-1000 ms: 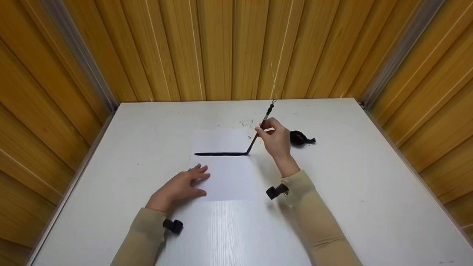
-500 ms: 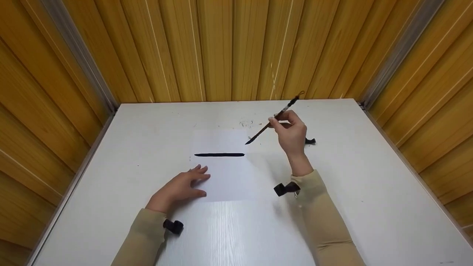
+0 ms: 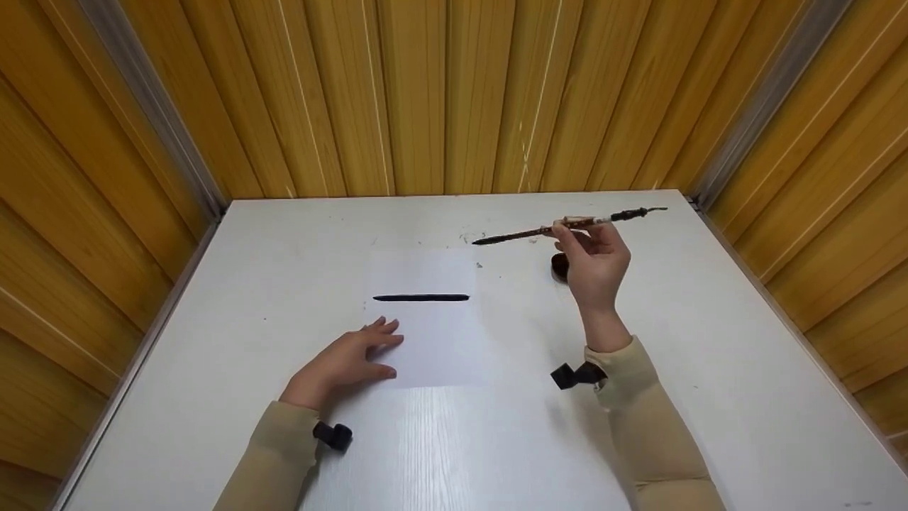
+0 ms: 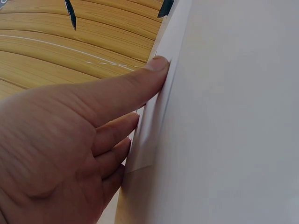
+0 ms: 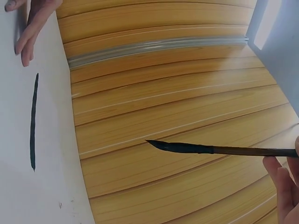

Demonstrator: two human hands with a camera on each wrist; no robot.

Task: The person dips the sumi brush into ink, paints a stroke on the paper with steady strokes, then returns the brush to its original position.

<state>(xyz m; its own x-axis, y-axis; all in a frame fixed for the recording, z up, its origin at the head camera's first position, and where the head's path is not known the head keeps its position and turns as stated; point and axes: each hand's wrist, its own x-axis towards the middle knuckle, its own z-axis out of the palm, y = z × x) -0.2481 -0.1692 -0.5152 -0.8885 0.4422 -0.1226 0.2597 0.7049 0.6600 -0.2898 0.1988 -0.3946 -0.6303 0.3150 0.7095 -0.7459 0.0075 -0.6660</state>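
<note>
A white sheet of paper lies on the white table and bears one horizontal black brush stroke. My left hand rests flat on the sheet's left edge, fingers straight; the left wrist view shows its fingertips pressing the paper. My right hand holds an ink brush level above the table, right of the sheet, its wet black tip pointing left. In the right wrist view the brush hangs in the air and the stroke is at the left.
A small black ink dish sits on the table, mostly hidden behind my right hand. Ink specks mark the table beyond the sheet. Wooden panel walls close in the table at the back and both sides.
The right hand lifted the brush off the end of the stroke, moved right and up, and turned the brush level. The left hand stayed on the paper.
</note>
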